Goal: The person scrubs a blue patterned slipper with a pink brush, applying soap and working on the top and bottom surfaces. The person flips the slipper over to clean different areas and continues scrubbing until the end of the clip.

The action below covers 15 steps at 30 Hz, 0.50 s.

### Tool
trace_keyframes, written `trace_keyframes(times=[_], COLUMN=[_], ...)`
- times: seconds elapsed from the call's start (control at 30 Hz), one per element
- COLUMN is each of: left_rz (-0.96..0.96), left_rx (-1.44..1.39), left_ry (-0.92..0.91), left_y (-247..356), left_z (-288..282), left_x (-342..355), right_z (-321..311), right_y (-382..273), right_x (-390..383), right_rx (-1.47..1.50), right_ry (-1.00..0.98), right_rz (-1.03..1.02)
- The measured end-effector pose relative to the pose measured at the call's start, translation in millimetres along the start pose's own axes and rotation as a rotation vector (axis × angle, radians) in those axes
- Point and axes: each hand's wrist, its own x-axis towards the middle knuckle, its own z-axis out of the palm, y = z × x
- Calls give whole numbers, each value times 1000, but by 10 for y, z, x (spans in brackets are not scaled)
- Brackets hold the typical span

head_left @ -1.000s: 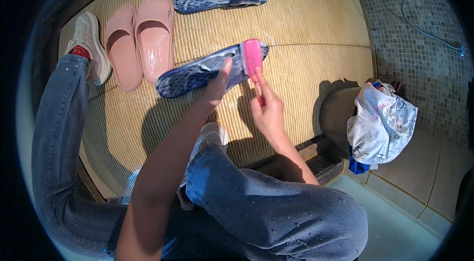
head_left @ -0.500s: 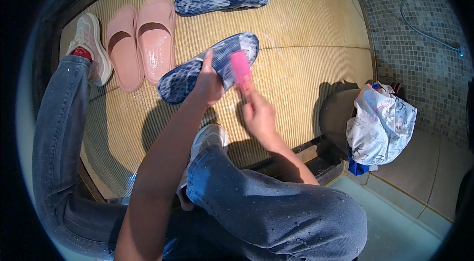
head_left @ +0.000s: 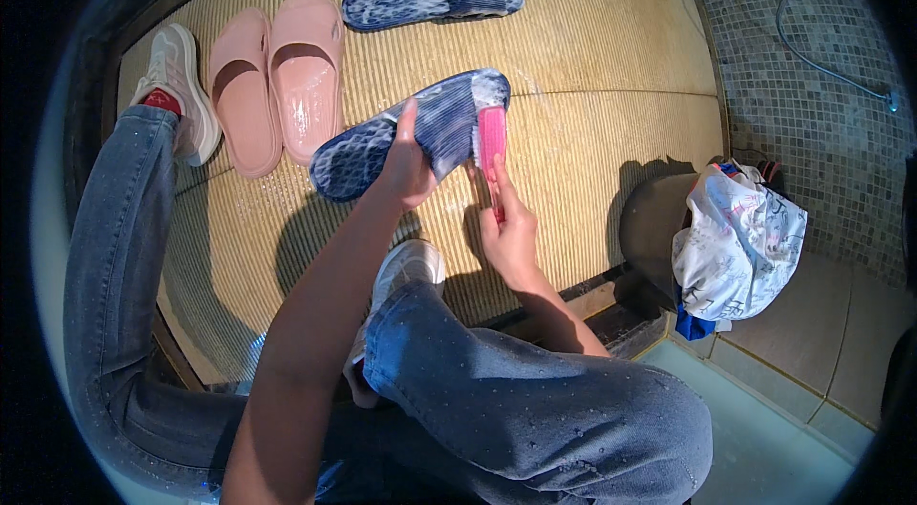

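A dark blue slide slipper [head_left: 355,153] with white suds on it is tilted above the ribbed mat. My left hand [head_left: 409,171] grips its side, the thumb lying over the strap. Around the handle of a pink scrub brush [head_left: 492,134] my right hand [head_left: 510,233] is closed. The brush's bristles touch the sudsy toe end of the slipper. Farther back lies the matching blue slipper [head_left: 396,3], also streaked with suds. Two wet pink slides [head_left: 306,85] sit side by side at the left.
Beneath everything is a tan ribbed mat [head_left: 611,171]. My shoes stand at its left and near edges. On the right, a white printed cloth [head_left: 740,242] drapes over a dark rounded container [head_left: 650,228]. A thin hose [head_left: 781,22] hangs along the mosaic-tiled wall.
The pink brush has shifted right, from the slipper's strap to the edge of its toe end, and stands more upright. My left hand still grips the slipper, which has moved only slightly.
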Motion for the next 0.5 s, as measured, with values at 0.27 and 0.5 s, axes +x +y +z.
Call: trace_keyframes(times=[0.27, 0.5], left_rz=[59, -130], left_rx=[18, -34], left_ry=[-27, 11], left_y=[-31, 55], left_z=[52, 22], left_x=[-17, -76], right_z=[163, 215], right_y=[213, 0], right_x=[-22, -199], right_rx=[344, -31], right_ry=[136, -70], right_rz=[11, -281])
